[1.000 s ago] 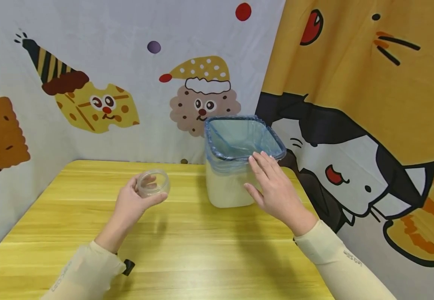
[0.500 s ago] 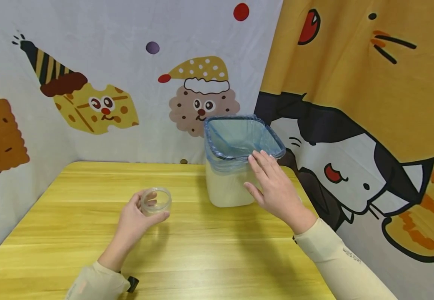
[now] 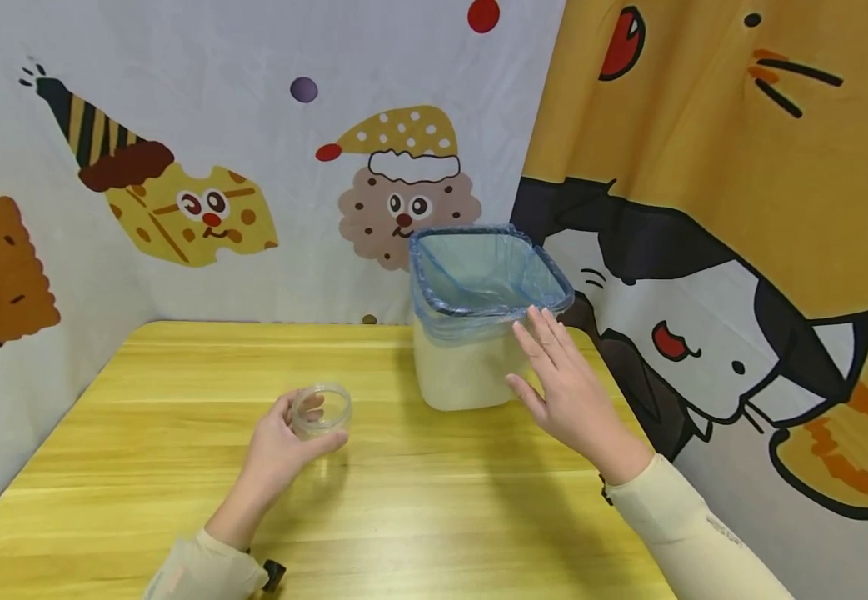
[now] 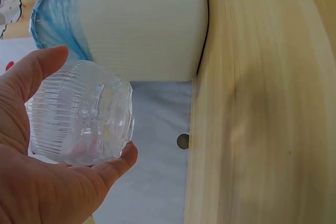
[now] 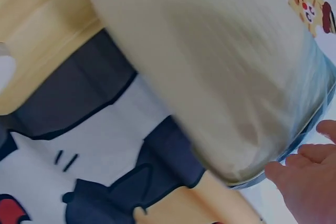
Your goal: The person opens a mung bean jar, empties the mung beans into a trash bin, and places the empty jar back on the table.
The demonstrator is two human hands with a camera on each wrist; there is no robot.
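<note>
My left hand [image 3: 278,454] holds a small clear jar [image 3: 324,417] with its open mouth facing up, above the table's left-centre. In the left wrist view, thumb and fingers wrap round the jar's ribbed side [image 4: 63,111], and it appears to have nothing inside. A cream bin [image 3: 460,371] lined with a blue plastic bag [image 3: 479,275] stands at the back right of the table. My right hand [image 3: 571,404] is at the bin's front right corner, fingers extended near the rim and thumb spread. Whether the fingertips touch the bag cannot be made out.
The yellow wood-grain table [image 3: 381,517] carries the bin near its back edge. Behind it hangs a white cartoon-printed curtain [image 3: 231,75], and an orange and grey one [image 3: 674,142] runs along the right side.
My left hand has brought the jar lower, nearer to me and slightly right. The right hand has shifted a little right along the bin's front. The bin has stayed in place.
</note>
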